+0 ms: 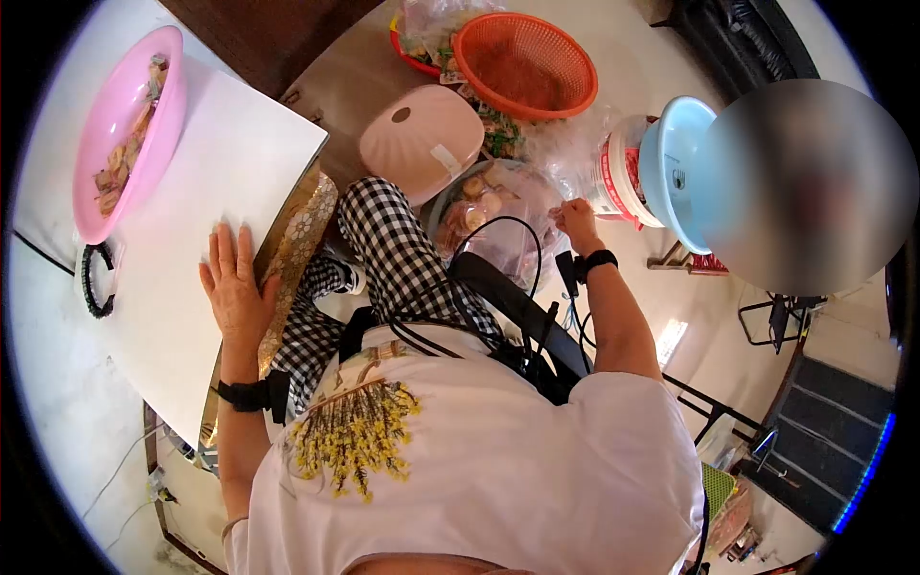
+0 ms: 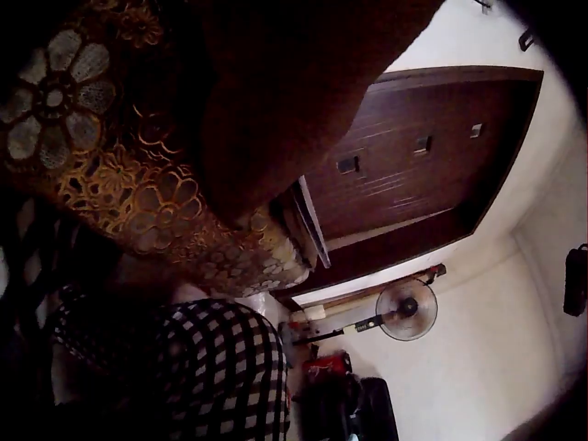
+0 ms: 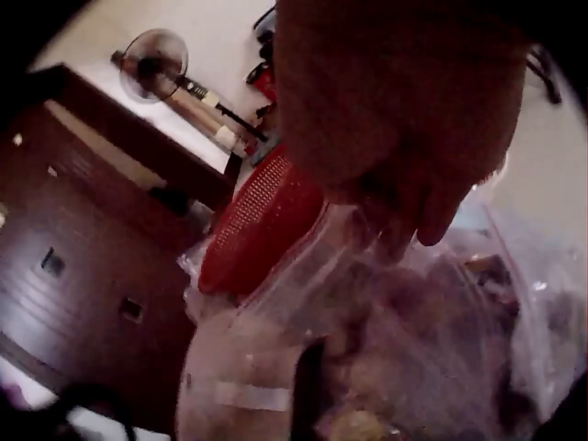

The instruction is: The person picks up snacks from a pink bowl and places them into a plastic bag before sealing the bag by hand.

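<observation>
My left hand (image 1: 238, 297) lies palm down with fingers straight on the white tabletop (image 1: 182, 316), near its gold-patterned edge. On the right, my right hand (image 1: 577, 226) pinches the edge of a clear plastic bag (image 1: 522, 216) that sits in a tub and holds round, brownish pieces. The right wrist view shows the curled fingers of this hand (image 3: 395, 138) at the crumpled clear plastic (image 3: 404, 312). In the left wrist view the left hand is a dark shape (image 2: 276, 101) above the flowered cloth (image 2: 147, 193).
A pink basin (image 1: 120, 144) with small wrapped pieces and a black beaded ring (image 1: 96, 280) are on the table. Around the bag stand a pink lidded bin (image 1: 422, 144), an orange basket (image 1: 525, 65), a white bucket (image 1: 623, 172) and a blue basin (image 1: 680, 177).
</observation>
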Demonstrator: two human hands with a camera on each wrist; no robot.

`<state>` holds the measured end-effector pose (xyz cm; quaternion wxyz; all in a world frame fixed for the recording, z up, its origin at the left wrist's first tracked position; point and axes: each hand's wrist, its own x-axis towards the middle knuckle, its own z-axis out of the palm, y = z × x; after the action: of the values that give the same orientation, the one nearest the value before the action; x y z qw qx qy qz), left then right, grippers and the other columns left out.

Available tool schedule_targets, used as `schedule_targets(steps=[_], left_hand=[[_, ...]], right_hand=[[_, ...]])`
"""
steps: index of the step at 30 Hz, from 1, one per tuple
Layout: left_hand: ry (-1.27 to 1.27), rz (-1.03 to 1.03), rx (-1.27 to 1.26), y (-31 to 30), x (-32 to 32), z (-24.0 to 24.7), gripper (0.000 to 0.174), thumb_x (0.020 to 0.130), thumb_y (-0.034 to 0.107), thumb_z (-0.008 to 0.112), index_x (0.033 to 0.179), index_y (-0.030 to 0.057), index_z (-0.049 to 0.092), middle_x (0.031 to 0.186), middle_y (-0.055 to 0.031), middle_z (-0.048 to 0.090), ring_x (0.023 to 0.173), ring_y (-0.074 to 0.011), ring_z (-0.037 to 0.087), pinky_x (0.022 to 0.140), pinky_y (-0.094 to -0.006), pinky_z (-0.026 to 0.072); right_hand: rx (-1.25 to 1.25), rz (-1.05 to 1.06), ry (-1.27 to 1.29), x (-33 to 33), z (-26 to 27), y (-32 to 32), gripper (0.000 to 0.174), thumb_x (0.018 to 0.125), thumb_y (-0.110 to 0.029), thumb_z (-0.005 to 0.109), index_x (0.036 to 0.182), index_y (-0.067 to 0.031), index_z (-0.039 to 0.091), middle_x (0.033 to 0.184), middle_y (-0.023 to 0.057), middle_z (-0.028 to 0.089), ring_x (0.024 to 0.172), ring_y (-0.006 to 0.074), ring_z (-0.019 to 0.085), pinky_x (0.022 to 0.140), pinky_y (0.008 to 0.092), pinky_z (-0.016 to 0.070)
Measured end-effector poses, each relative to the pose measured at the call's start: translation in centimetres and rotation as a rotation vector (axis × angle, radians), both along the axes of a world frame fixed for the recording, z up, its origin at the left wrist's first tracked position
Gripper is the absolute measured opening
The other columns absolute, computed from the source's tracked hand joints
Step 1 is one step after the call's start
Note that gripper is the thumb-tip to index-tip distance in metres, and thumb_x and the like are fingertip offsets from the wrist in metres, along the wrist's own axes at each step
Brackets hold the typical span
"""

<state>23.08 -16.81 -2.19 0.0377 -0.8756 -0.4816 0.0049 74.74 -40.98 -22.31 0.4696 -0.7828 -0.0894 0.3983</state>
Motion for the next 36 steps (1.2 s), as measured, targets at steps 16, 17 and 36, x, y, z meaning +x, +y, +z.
schedule_targets(steps=[16,17,36], left_hand=[[-0.026,0.021,-0.187,0.0,0.1,1.4,0.083,0.086,0.037,0.065,0.151,0.0151,0.020,0.158,-0.0167,0.012,0.146,-0.0338,0.012,0.115,-0.0558,0.0139],[-0.062,0.001,-0.161,-0.1,-0.3,1.3,0.085,0.083,0.040,0.067,0.151,0.0142,0.022,0.157,-0.0181,0.015,0.146,-0.0349,0.014,0.114,-0.0576,0.0153],[-0.527,0.320,-0.008,13.1,-20.7,3.8,0.009,0.080,0.018,0.067,0.084,0.0093,0.067,0.090,-0.0079,0.065,0.089,-0.0318,0.061,0.075,-0.0442,0.0495]], right_hand=[[-0.230,0.749,-0.762,-0.3,8.3,9.2,0.068,0.076,-0.035,0.077,0.128,0.0025,0.053,0.127,0.0198,0.057,0.117,0.0313,0.055,0.099,0.0399,0.0432],[0.045,0.826,-0.864,0.5,7.5,11.4,0.053,0.080,-0.024,0.073,0.123,0.0012,0.056,0.119,0.0142,0.061,0.110,0.0265,0.059,0.097,0.0372,0.0452],[0.690,1.035,-0.913,-36.9,18.0,32.8,0.011,0.086,-0.012,0.065,0.082,-0.0022,0.063,0.073,0.0072,0.060,0.063,0.0189,0.057,0.060,0.0300,0.0466]])
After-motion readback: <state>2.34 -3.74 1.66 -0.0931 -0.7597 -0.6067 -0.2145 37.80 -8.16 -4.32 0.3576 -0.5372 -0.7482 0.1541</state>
